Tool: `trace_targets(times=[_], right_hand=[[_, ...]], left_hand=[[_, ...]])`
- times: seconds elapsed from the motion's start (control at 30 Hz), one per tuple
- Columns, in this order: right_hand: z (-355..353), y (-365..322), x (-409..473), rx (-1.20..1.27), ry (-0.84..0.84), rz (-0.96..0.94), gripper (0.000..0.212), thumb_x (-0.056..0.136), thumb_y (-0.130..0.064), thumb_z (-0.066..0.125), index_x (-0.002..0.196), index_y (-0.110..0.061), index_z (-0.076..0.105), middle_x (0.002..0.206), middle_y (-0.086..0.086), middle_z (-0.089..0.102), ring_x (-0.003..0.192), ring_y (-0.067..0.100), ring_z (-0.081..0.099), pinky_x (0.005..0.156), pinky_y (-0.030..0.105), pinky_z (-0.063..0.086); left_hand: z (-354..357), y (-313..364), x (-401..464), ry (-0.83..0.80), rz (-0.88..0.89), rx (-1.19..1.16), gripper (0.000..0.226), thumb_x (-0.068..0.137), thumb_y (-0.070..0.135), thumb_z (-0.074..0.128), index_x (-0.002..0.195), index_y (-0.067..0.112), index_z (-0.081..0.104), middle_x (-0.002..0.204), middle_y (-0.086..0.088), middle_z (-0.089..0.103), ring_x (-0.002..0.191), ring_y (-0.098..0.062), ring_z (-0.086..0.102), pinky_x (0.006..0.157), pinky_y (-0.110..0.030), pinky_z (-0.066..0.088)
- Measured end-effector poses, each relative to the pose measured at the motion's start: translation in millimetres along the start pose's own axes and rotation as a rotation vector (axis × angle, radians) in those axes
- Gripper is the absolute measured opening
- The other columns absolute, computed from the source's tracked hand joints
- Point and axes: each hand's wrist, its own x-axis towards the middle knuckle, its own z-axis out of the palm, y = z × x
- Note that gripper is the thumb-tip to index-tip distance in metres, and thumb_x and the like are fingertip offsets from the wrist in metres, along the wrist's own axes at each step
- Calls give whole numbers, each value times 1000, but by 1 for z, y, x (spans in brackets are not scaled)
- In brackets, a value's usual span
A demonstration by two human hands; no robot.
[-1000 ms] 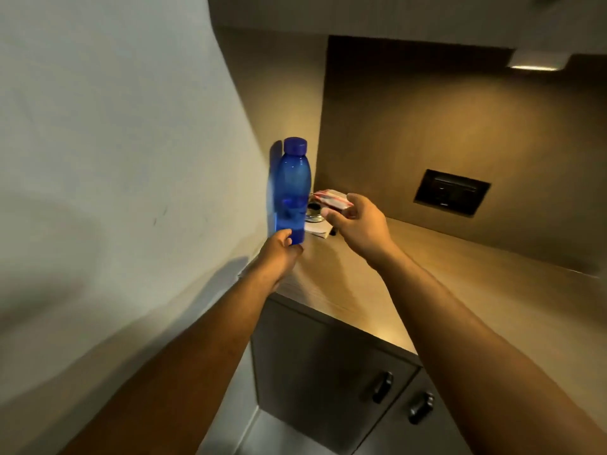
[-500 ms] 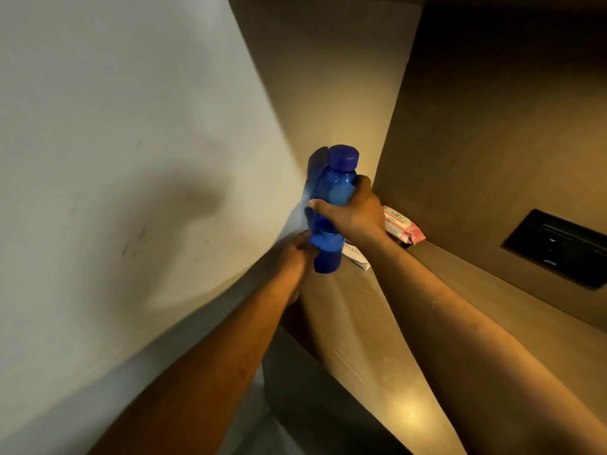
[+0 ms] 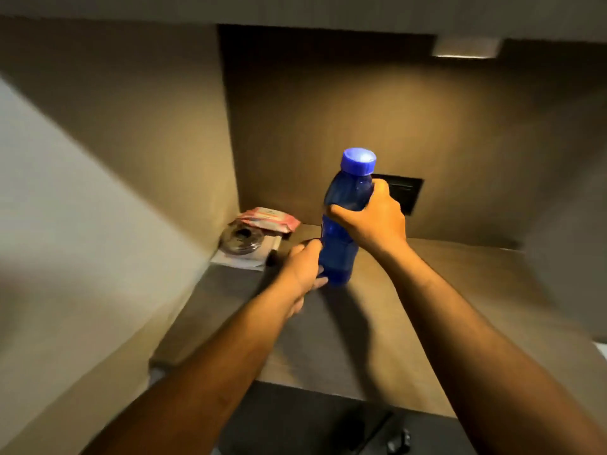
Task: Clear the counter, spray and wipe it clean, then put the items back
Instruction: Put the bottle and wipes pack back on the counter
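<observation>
A blue plastic bottle with a blue cap is held upright just over the wooden counter. My right hand is wrapped around its upper body. My left hand touches the bottle's lower part from the left, fingers curled against its base. A pink-and-white packet lies in the back left corner of the counter, partly over a round glass dish that rests on white paper.
A black wall socket plate sits on the back panel behind the bottle. A light glows under the upper cabinet. Cabinet doors with dark handles lie below the counter's front edge. A pale wall rises at the left.
My right hand let go of the pink packet and took the bottle's upper body. The bottle has moved right, away from the left wall and over the counter. The view swung right.
</observation>
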Motion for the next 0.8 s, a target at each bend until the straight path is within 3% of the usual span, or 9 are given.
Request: trace_targets(times=[0.13, 0.27, 0.4, 0.53, 0.7, 0.8], right_hand=[[-71, 58, 1, -48, 131, 165, 79, 55, -63, 80, 114, -22, 45, 105, -1, 59, 92, 22, 59, 71, 37, 50], [-134, 111, 11, -46, 237, 290, 86, 58, -55, 84, 122, -14, 43, 114, 5, 56, 98, 25, 57, 72, 35, 46], [-182, 157, 21, -106, 319, 343, 84, 55, -58, 82, 119, -18, 44, 109, 1, 58, 94, 24, 58, 74, 36, 49], [-216, 196, 31, -128, 349, 371, 85, 57, -62, 79, 121, -21, 42, 104, -4, 53, 87, 19, 54, 66, 31, 44], [-230, 219, 33, -70, 383, 415, 85, 56, -61, 79, 121, -22, 41, 113, 1, 60, 88, 20, 56, 66, 31, 44], [-227, 221, 32, -63, 381, 400, 88, 58, -61, 79, 126, -22, 39, 118, 2, 59, 96, 23, 59, 70, 33, 49]], left_hand=[[87, -15, 1, -237, -100, -57, 26, 94, 43, 42, 98, 25, 60, 103, 4, 66, 107, -22, 59, 90, -38, 45], [170, -27, 8, -365, -184, -65, 43, 95, 52, 35, 108, 20, 61, 111, -3, 65, 111, -25, 54, 100, -40, 40], [237, -40, 13, -433, -220, -65, 49, 93, 56, 37, 116, 17, 58, 120, -7, 63, 118, -29, 55, 100, -41, 41], [288, -47, 19, -478, -225, -37, 53, 91, 60, 38, 120, 19, 56, 123, -5, 60, 121, -29, 52, 107, -46, 38], [316, -56, 20, -517, -204, 14, 59, 92, 61, 34, 132, 20, 50, 134, -9, 55, 127, -30, 48, 110, -48, 35], [319, -56, 19, -518, -164, 60, 53, 93, 59, 32, 123, 22, 54, 128, -6, 58, 121, -27, 51, 105, -45, 40]])
